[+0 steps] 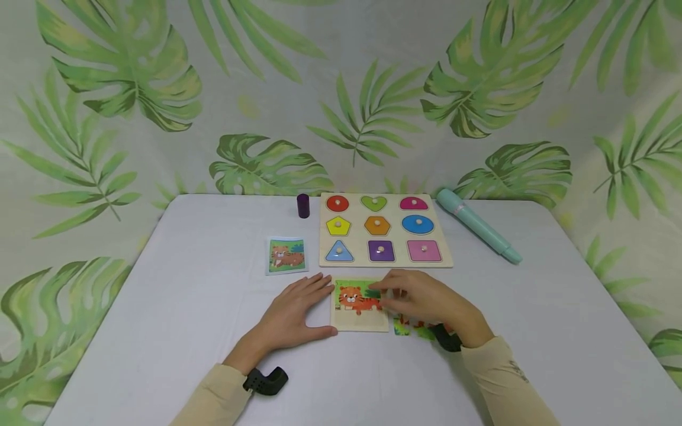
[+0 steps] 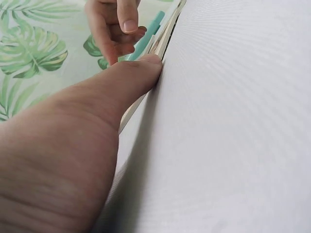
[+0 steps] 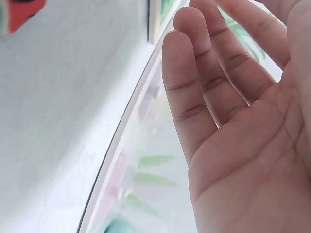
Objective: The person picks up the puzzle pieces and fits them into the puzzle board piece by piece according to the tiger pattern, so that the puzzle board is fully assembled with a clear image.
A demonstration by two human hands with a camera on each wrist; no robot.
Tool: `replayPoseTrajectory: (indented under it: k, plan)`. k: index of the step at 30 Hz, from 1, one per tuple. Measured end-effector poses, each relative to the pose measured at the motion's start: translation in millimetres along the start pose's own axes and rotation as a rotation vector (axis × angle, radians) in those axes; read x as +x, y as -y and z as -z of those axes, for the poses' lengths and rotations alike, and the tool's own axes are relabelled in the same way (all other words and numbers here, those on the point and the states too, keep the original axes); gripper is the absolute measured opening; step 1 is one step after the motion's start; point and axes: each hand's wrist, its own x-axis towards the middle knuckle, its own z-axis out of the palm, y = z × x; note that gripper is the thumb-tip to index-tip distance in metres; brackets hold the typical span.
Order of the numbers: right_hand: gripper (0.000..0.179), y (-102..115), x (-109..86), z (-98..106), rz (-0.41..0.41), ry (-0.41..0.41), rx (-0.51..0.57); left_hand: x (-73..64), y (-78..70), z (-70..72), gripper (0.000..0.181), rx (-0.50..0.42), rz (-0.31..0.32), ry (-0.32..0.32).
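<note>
The tiger puzzle board [image 1: 359, 322], taken as landmark, lay flat between the two hands, its pictured tiger running left to right; at its left edge rested the left hand [image 1: 292, 310], fingers straight and spread, thumb touching its near-left corner, grasping nothing. The right hand [image 1: 418, 294] hung over its right edge, fingers loosely bent, with nothing visible between thumb and forefinger. Loose puzzle pieces [image 1: 401, 328] lay just beside its right edge, partly covered by the right hand, much the nearer of the two; their long axis could not be told.
</note>
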Motion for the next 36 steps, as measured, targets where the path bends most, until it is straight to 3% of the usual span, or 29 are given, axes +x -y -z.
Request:
replayPoseTrajectory:
  k: [18, 27, 36]
  plan:
    - [0.043, -12, -29.0, 3, -0.041, -0.019, 0.050, 0.1, -1.0, -0.5, 0.089, -0.018, 0.008, 0.001]
    - [0.038, -14, -43.3, 2, -0.062, -0.027, 0.058, 0.7, -0.4, -0.2, 0.090, -0.013, 0.013, -0.002]
    - [0.035, -14, -56.4, -2, -0.033, -0.063, -0.029, 0.2, -1.0, 0.1, 0.089, -0.014, 0.011, -0.010]
